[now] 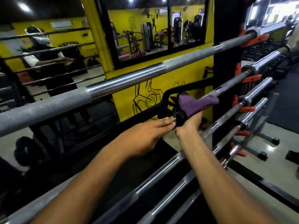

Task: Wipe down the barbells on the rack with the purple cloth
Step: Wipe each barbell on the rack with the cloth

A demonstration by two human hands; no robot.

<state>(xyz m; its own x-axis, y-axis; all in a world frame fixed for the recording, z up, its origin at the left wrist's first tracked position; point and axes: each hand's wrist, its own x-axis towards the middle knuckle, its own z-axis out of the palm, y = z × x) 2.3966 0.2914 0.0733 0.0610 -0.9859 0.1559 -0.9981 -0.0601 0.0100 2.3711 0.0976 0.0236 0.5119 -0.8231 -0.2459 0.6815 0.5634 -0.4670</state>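
Head view. The right hand reaches under a black curved bar on the rack and holds the purple cloth up against it; the cloth drapes over the fingers, so whether they clamp round the bar cannot be told. Just left of this grip, the left hand steadies the dark end fitting of the same bar, fingertips pinching it. Above the grip runs a chrome barbell with knurled sections; below and to its right lie several more barbells, some carrying orange collars. Judged from this, wiping is under way on one bar. Which others are already clean cannot be told, so much of the rack may remain.
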